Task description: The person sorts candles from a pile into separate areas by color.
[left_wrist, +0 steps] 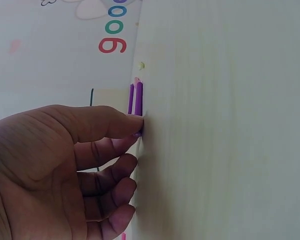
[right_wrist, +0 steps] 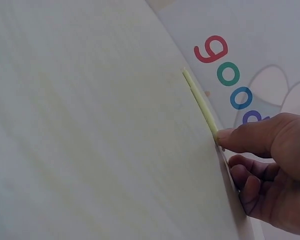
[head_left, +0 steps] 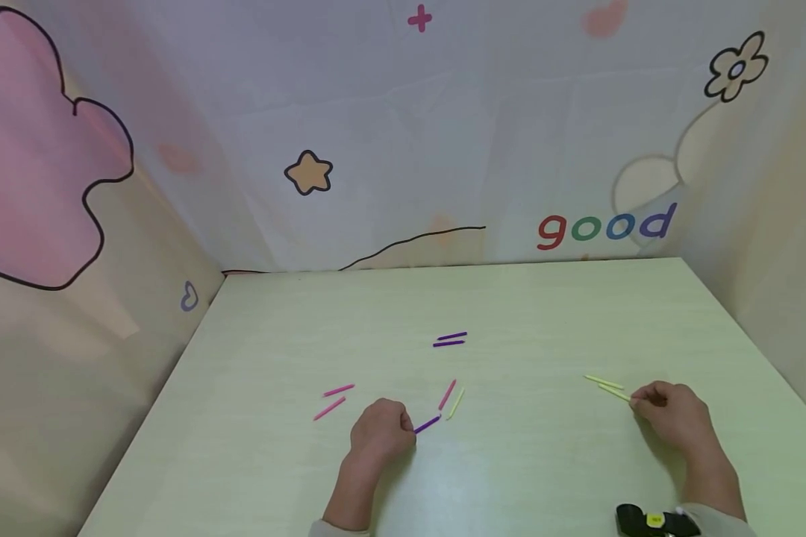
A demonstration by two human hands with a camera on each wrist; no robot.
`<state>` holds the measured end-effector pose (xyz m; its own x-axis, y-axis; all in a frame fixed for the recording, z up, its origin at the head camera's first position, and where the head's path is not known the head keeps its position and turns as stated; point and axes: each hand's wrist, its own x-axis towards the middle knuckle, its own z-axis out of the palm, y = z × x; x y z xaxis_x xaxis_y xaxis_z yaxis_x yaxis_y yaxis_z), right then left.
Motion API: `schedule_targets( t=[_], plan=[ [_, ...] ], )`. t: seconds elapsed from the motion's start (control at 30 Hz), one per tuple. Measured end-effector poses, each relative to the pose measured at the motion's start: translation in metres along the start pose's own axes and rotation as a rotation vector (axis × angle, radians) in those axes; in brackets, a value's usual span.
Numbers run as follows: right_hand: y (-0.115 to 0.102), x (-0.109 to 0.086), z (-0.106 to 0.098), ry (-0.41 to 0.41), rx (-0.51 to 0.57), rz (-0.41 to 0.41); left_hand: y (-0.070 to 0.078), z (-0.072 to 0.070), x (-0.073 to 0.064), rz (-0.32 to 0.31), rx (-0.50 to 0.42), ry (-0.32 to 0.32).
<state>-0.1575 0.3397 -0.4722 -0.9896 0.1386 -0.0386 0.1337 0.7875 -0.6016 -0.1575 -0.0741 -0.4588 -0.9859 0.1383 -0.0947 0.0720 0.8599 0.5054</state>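
Observation:
Near the middle of the table, my left hand [head_left: 384,432] pinches one end of a short purple stick [head_left: 428,424] between thumb and forefinger. The stick's far end lies close to a pink stick [head_left: 447,394] and a yellow-green stick [head_left: 456,403], which lean side by side. At the right, my right hand [head_left: 675,418] pinches the near end of another yellow-green stick [head_left: 614,392]; a second pale stick [head_left: 603,382] lies against it. In the right wrist view, thumb and fingertips meet on the yellow-green stick [right_wrist: 205,111], low at the tabletop.
Two pink sticks [head_left: 334,399] lie left of my left hand. Farther back are two purple sticks [head_left: 450,340]. A black device with a yellow label [head_left: 654,520] is at the right wrist. Printed cloth walls [head_left: 376,112] border the pale table [head_left: 275,321].

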Motion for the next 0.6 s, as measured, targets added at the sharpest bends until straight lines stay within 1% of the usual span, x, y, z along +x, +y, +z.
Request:
schedule_targets(
  t=[0.1, 0.3, 0.47, 0.53, 0.6],
  plan=[
    [0.0, -0.001, -0.001, -0.007, 0.009, 0.016, 0.0, 0.001, 0.0, -0.001, -0.007, -0.009],
    [0.002, -0.003, 0.0, 0.002, 0.014, 0.005, -0.003, 0.002, 0.001, 0.034, 0.005, 0.016],
    [-0.003, -0.005, -0.001, -0.018, 0.034, 0.032, -0.002, -0.001, 0.0, 0.023, 0.001, 0.0],
    [-0.006, -0.007, -0.002, -0.029, 0.045, 0.033, -0.001, -0.003, -0.001, 0.022, -0.002, -0.008],
    [-0.01, -0.009, -0.003, -0.04, 0.057, 0.021, -0.001, -0.004, -0.001, 0.028, 0.002, -0.002]
  ],
)
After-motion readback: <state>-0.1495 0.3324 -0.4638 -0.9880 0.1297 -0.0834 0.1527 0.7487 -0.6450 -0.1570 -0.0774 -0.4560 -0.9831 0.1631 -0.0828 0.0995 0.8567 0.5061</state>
